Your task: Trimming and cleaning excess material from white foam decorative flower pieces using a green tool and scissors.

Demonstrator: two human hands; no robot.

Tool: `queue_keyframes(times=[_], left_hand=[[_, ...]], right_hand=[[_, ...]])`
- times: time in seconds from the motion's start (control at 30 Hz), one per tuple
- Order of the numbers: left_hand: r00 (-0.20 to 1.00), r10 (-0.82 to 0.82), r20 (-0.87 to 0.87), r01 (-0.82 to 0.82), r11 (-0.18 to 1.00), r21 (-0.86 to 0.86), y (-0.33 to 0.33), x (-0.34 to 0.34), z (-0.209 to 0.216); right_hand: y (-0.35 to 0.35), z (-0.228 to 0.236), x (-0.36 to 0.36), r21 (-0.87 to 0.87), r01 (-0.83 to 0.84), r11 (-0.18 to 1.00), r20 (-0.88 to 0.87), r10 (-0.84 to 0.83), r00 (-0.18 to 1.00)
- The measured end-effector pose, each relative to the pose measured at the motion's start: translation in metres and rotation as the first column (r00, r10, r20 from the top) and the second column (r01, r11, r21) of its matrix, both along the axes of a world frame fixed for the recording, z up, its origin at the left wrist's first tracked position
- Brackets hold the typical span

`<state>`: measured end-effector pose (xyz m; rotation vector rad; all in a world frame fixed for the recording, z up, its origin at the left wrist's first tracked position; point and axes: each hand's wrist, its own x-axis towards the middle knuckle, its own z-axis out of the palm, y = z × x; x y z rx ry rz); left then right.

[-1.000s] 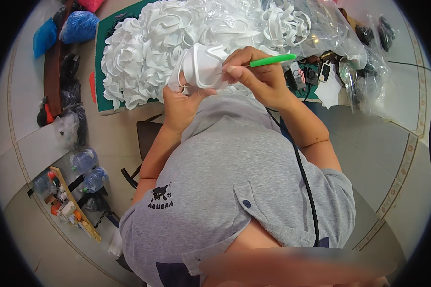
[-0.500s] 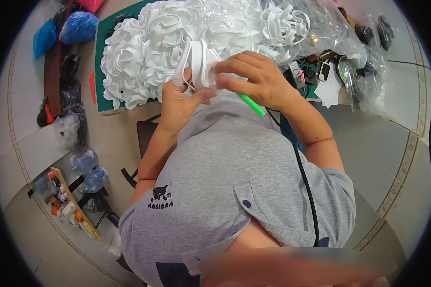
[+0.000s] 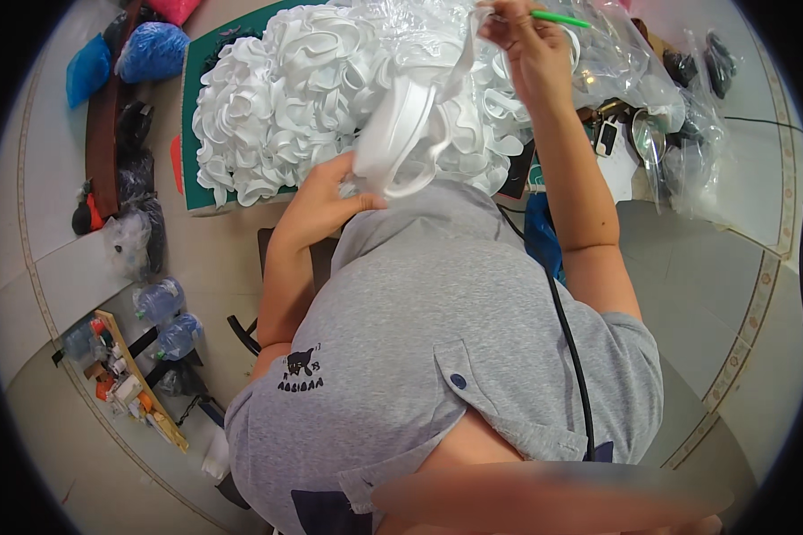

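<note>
White foam strip (image 3: 401, 134), a looped band, sits at twelve o'clock, its lower end pinched in the left hand (image 3: 326, 192). The right hand (image 3: 522, 45), near one o'clock, is clamped on the band's upper end and a green pen (image 3: 558, 18). Pulled too hard, the band could tear or slip. Blue bags (image 3: 152, 49) lie at ten o'clock, clear bags (image 3: 633, 62) at two.

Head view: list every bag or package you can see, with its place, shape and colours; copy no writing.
Clear crumpled plastic bags: upper right, by the right hand.
Blue bulging plastic bags: upper left, rounded.
Clear plastic bags of bottles: left floor, lumpy.
Small clear plastic bag: left, crumpled.
</note>
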<state>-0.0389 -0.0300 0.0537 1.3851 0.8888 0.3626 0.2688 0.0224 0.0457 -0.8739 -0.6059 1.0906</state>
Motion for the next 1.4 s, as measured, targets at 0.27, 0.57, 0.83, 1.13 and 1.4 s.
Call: queue_keyframes(times=[0.27,0.57,0.83,1.13,1.4], left_hand=[[0.963,0.099,-0.252,-0.037,0.97,0.242,0.021,0.024,-0.033],[0.664,0.622,0.415,-0.144,0.652,-0.745,0.01,0.065,-0.065],[0.534,0.762,0.368,-0.057,0.466,-0.883,0.013,0.058,-0.046],[0.482,0.778,0.403,0.029,0.445,-0.895,0.008,0.034,-0.063],[0.782,0.508,0.36,-0.012,0.59,-0.808,-0.009,0.047,-0.056]], right_hand=[[-0.042,0.019,-0.071,0.037,-0.53,0.847,0.119,0.523,0.844],[-0.048,0.009,-0.064,0.06,-0.489,0.87,0.012,0.489,0.872],[-0.05,0.007,-0.055,0.067,-0.443,0.894,-0.053,0.446,0.893],[-0.053,0.01,-0.06,0.027,-0.277,0.96,0.045,0.276,0.96],[-0.071,0.017,-0.081,0.013,-0.476,0.879,0.108,0.472,0.875]])
